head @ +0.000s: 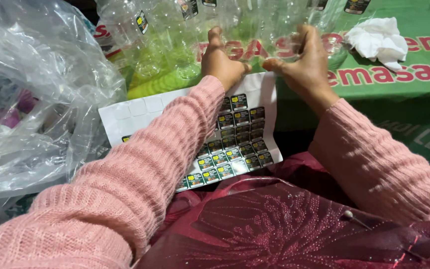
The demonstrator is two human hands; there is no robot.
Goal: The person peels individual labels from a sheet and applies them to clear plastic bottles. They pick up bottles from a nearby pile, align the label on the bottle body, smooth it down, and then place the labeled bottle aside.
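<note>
1. A person in pink knitted sleeves works at a green table [424, 84]; the left hand [221, 62] and right hand [302, 62] each close around a clear plastic bottle [260, 30] held between them.
2. A sticker sheet [240, 129], partly peeled, lies just below the hands, across the lap.
3. More empty bottles [150, 40] crowd the table's far side.
4. A crumpled white tissue [379, 41] sits to the right; a clear plastic bag [31, 89] bulges at left.

Home packaging spot: sticker sheet [230, 134], clear bottles [175, 35].
</note>
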